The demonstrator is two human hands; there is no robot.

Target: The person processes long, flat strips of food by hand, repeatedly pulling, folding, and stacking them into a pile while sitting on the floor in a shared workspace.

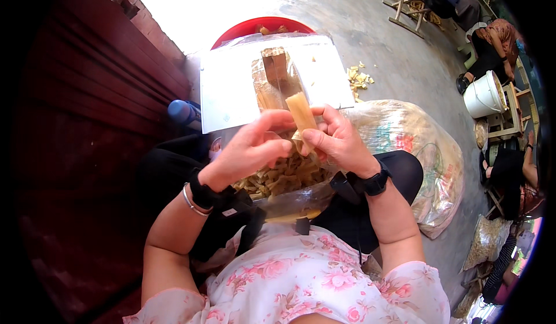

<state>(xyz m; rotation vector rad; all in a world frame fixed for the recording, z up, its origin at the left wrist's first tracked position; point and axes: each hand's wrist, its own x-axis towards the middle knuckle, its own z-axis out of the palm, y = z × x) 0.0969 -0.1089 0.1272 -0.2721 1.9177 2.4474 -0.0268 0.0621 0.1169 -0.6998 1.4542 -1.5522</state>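
Over my lap, my right hand (339,138) pinches a flat, pale yellow strip (300,112), its thumb lying across the lower part. The strip stands tilted, with its top end free. My left hand (252,144) is close by on the other side, thumb and forefinger apart, the forefinger reaching the strip's edge. Its other fingers are partly hidden. Below both hands, a heap of similar short yellowish pieces (284,176) lies in clear plastic (301,199) between my legs. Beyond my hands, a brown block (274,63) rests on a plastic-wrapped bundle (266,95) upon a white board (226,92).
A red basin (260,24) is under the board's far side. Right of me sits a big, full plastic sack (417,156); yellow scraps (360,79) lie on the floor. A blue-capped bottle (184,112) stands left by dark red panels (98,81). Other people work at far right near a white bucket (485,95).
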